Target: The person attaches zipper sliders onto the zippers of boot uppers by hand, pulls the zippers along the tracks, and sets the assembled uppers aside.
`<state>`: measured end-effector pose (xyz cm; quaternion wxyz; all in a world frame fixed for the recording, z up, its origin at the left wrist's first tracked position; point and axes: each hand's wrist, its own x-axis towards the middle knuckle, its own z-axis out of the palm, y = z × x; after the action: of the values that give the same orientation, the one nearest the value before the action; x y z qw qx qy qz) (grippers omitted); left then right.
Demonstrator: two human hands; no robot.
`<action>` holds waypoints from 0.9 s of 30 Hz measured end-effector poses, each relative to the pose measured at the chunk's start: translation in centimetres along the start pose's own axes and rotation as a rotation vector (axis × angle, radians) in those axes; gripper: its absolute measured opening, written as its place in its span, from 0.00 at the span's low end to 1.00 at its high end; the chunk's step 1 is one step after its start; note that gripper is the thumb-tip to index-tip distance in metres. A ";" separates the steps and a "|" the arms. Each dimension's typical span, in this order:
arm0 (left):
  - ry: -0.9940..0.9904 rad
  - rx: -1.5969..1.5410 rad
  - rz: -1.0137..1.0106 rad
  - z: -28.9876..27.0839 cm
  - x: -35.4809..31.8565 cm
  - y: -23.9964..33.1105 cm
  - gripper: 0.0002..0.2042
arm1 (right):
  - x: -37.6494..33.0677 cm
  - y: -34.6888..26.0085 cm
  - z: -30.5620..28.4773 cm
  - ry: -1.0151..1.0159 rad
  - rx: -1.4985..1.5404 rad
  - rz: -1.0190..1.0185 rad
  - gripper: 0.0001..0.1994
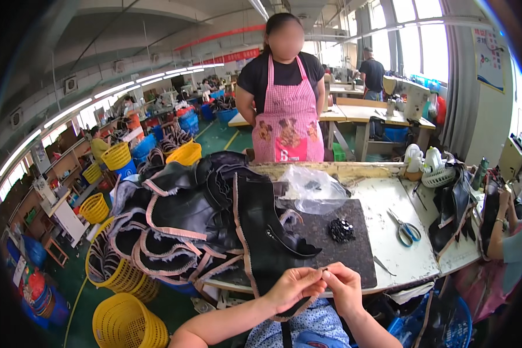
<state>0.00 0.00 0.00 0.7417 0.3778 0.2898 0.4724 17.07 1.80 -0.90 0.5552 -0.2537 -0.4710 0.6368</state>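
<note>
Now, by the near edge of the dark mat (pixel 358 255), left hand (pixel 296 287) and right hand (pixel 343 283) pinch a tiny dark piece (pixel 324 269) between fingertips, seemingly for fine control; a black leather upper (pixel 258 217) overlaps the mat's left side, small black parts (pixel 341 231) heaped mid-mat, likely for reach.

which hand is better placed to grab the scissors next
Probably the right hand: the scissors lie off to its side, nearer than to the left hand. Both meet at a tiny dark piece, though, so neither looks free.
</note>
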 end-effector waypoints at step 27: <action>-0.016 1.749 0.778 -15.7 1.6 -7.4 0.11 | -4.2 10.5 -12.1 0.306 -0.079 0.274 0.05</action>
<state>-8.12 3.99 -14.86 -0.0101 0.8712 0.3889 0.2996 23.48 2.30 -16.18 0.5184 -0.4308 -0.3669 0.6412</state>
